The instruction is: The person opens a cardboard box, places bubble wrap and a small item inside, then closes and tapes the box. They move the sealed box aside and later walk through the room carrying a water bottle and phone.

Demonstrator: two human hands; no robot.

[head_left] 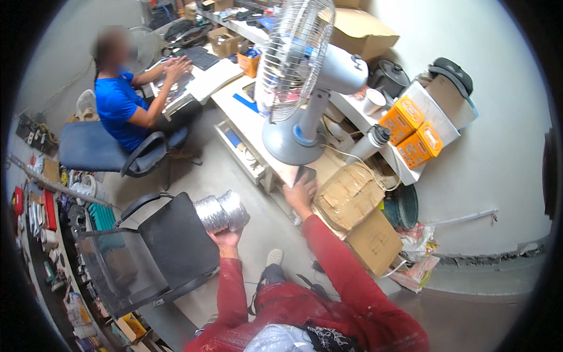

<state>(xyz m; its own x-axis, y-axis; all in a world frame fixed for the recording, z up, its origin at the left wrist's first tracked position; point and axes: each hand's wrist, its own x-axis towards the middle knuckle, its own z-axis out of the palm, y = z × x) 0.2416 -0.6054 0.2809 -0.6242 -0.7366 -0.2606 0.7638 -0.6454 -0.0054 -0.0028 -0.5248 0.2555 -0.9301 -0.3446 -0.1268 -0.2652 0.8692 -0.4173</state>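
Note:
My left hand (226,236) grips a shiny silver, ribbed foil-like bundle (221,211) from below, beside the black chair. It looks like two rounded rolls side by side, perhaps flexible foil duct; the exact kind is unclear. At the near corner of the white desk (275,167), my right hand (300,192) reaches out with its fingers around a dark, flat, phone-like object (305,174). Part of that object is covered by the fingers. Just beyond this hand stands a grey pedestal fan (293,144), and a taped brown package (350,196) lies to its right.
A black office chair (179,240) stands at left. Beyond it, a person in a blue shirt (122,105) sits at the desk. A flask (369,144) and orange boxes (419,146) occupy the right-hand shelf. A carton (375,242) sits below the package; cluttered shelves (58,264) line the left.

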